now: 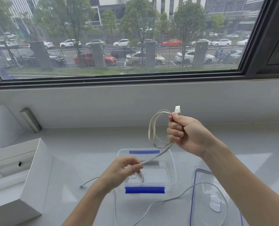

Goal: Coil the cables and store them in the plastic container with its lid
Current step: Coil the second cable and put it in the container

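My right hand (187, 133) is raised above the counter and grips a flat white USB cable (151, 129) wound into a couple of loops, the USB plug (177, 109) sticking up past my thumb. The cable's tail runs down to my left hand (125, 170), which pinches it over the clear plastic container (172, 162) with blue clips. The clear lid (205, 198) with a blue rim lies flat to the right of the container. A second thin grey cable (166, 200) trails loose across the counter, in front of the container and over the lid.
An open white cardboard box (36, 173) stands at the left. A metal cylinder (31, 120) leans against the wall behind it. The grey counter runs along a wall under a large window.
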The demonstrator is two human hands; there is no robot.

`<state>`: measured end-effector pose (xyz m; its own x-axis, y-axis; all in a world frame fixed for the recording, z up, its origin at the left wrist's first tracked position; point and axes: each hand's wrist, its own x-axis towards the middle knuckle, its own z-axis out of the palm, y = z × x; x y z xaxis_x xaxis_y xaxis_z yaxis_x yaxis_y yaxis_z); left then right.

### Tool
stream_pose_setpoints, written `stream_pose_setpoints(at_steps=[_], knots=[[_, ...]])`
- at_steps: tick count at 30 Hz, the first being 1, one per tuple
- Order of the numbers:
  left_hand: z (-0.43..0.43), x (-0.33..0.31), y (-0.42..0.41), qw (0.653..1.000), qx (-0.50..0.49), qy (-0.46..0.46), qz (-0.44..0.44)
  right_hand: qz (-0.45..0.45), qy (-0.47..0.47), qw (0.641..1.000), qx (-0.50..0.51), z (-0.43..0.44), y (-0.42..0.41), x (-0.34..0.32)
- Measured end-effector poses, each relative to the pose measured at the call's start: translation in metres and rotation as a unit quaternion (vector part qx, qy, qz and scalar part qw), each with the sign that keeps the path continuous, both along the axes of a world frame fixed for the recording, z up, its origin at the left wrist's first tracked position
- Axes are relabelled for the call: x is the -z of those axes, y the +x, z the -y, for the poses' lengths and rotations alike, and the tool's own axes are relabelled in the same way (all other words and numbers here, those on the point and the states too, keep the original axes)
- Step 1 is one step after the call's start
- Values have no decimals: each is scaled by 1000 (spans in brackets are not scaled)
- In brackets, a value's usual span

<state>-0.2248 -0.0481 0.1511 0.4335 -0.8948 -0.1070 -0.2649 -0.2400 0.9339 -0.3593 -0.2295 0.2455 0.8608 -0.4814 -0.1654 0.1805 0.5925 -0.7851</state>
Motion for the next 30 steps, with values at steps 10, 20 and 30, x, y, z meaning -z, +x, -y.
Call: stream_pose_setpoints(at_steps=[10,20,30], knots=[[15,7,32,945,-179,-26,273,-28,-42,999,-14,-12,2,2],[48,-40,1,971,-114,-85,-191,-57,-113,992,-5,-21,11,14],[52,-50,-8,918,-8,-117,-380,-66,-152,986,15,-22,9,17]])
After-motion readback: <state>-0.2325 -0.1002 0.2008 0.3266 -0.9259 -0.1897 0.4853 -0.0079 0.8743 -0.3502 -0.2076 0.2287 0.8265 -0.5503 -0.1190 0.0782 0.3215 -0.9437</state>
